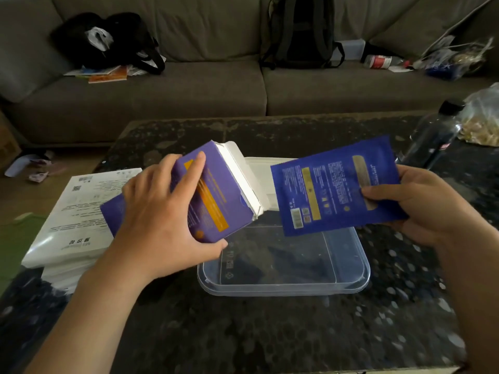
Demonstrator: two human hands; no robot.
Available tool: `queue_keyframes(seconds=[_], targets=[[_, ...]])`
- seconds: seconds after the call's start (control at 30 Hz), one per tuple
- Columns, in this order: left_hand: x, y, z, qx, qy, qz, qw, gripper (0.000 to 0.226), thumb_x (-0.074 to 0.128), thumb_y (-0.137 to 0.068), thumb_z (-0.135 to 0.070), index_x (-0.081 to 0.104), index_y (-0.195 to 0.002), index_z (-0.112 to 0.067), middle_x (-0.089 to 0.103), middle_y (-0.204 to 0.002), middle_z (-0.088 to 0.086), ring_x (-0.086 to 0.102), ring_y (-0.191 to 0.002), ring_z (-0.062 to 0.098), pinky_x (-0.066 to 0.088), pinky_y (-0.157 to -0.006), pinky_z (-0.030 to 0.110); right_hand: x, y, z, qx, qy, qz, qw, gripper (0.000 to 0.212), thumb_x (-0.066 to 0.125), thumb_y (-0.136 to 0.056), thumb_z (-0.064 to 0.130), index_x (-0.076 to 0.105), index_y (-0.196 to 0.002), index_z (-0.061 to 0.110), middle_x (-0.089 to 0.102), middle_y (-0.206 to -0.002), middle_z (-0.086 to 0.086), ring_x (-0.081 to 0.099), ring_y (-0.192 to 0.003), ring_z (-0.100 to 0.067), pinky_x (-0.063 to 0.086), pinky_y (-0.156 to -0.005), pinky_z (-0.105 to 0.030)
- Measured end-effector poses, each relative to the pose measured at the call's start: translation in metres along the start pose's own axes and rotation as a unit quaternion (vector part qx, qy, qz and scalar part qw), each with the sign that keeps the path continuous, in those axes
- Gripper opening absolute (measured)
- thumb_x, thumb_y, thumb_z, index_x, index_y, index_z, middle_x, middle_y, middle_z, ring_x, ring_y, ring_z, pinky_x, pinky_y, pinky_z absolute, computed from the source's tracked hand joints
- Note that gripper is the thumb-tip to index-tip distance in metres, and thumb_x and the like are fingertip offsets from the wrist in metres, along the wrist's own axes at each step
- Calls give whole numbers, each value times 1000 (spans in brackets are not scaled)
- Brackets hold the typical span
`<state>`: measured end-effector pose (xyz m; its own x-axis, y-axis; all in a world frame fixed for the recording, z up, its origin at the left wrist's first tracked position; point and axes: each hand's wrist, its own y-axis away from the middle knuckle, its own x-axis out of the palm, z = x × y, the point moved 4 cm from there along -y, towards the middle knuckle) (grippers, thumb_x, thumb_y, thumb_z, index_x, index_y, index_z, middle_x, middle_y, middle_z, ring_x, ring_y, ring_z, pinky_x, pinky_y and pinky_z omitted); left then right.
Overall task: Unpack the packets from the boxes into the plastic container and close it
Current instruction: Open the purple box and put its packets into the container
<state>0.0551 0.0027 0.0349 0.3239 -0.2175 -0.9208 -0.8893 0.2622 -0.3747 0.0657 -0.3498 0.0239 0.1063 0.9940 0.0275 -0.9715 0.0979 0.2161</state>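
My left hand (159,222) grips a purple box (216,195) with an orange stripe, tilted, its white flap open toward the right. My right hand (413,203) pinches a blue packet (332,187) by its right edge, held flat in the air just right of the box's opening. Below both lies a clear plastic container (351,282) on the dark table, with a dark packet faintly visible inside. A white lid (259,168) lies behind the box, partly hidden.
A stack of white boxes (73,220) with printed text sits at the left on the speckled table (270,333). A dark bottle (434,133) and a plastic bag (483,120) stand at the right. Behind is a sofa with a backpack (302,31) and clutter.
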Motion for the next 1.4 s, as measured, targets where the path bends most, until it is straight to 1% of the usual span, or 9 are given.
queue_keyframes(seconds=[0.23, 0.33, 0.47, 0.57, 0.67, 0.93, 1.03, 1.17, 1.4], targets=[[-7, -1, 5, -41, 56, -47, 996, 133, 62, -45, -82, 26, -158, -23, 34, -151, 12, 34, -136, 38, 30, -108, 59, 27, 13, 6, -205, 167, 134, 955, 46, 63, -76, -28, 79, -82, 14, 77, -105, -4, 72, -103, -14, 59, -85, -24], [-8, -1, 6, -39, 69, -56, 995, 133, 63, -45, -82, 26, -158, -22, 34, -152, 12, 35, -136, 38, 31, -108, 59, 36, 16, 9, -260, 193, 176, 929, 10, 87, -68, 12, 79, -72, 16, 60, -135, -4, 53, -133, -12, 55, -95, -25], [-8, -1, 4, -34, 77, -54, 995, 133, 63, -45, -82, 26, -158, -21, 34, -152, 12, 32, -136, 35, 31, -107, 59, 32, 12, 3, -254, 138, 155, 945, 49, 88, -61, 50, 75, -74, 4, 70, -120, -12, 65, -119, -20, 61, -81, -29], [-7, -1, 4, -35, 81, -53, 995, 134, 64, -45, -81, 26, -158, -21, 35, -152, 12, 34, -137, 36, 30, -109, 57, 33, 11, 0, -234, 97, 150, 956, 28, 88, -63, 38, 78, -71, 13, 78, -95, -9, 76, -90, -27, 63, -68, -32], [-7, -1, 4, -33, 83, -55, 995, 134, 64, -45, -81, 26, -158, -21, 35, -151, 12, 35, -136, 36, 30, -109, 56, 36, 11, 0, -212, 54, 147, 965, 1, 75, -69, 6, 76, -70, 7, 77, -93, -14, 75, -88, -30, 63, -66, -33], [-6, 0, 4, -28, 90, -33, 995, 133, 64, -46, -81, 23, -159, -22, 34, -152, 9, 33, -139, 34, 27, -112, 53, 68, 10, -34, 8, 176, 207, 962, 51, 40, -94, -23, 79, -103, 9, 76, -112, -5, 74, -101, -20, 62, -74, -27], [-4, 1, 4, -22, 95, -20, 995, 133, 64, -47, -82, 20, -159, -25, 31, -154, 7, 30, -141, 31, 26, -113, 52, 72, 9, -31, -27, 370, 193, 908, 53, 44, -98, -13, 71, -123, 25, 65, -132, 3, 64, -121, -19, 61, -77, -23], [-4, 1, 2, -6, 102, -10, 995, 132, 62, -49, -83, 19, -159, -26, 29, -154, 4, 28, -140, 27, 27, -113, 52, 83, 14, -27, -81, 662, 136, 733, 59, 59, -95, 4, 52, -141, 40, 21, -166, 3, 32, -149, -21, 46, -106, -31], [1, 2, -9, 28, 85, 25, 996, 134, 69, -49, -80, 17, -160, -27, 25, -156, 2, 27, -139, 25, 22, -112, 43, 115, 28, -63, -96, 612, 265, 739, 39, 50, -104, 32, 51, -142, 42, 42, -156, 15, 45, -140, -15, 43, -114, -33]])
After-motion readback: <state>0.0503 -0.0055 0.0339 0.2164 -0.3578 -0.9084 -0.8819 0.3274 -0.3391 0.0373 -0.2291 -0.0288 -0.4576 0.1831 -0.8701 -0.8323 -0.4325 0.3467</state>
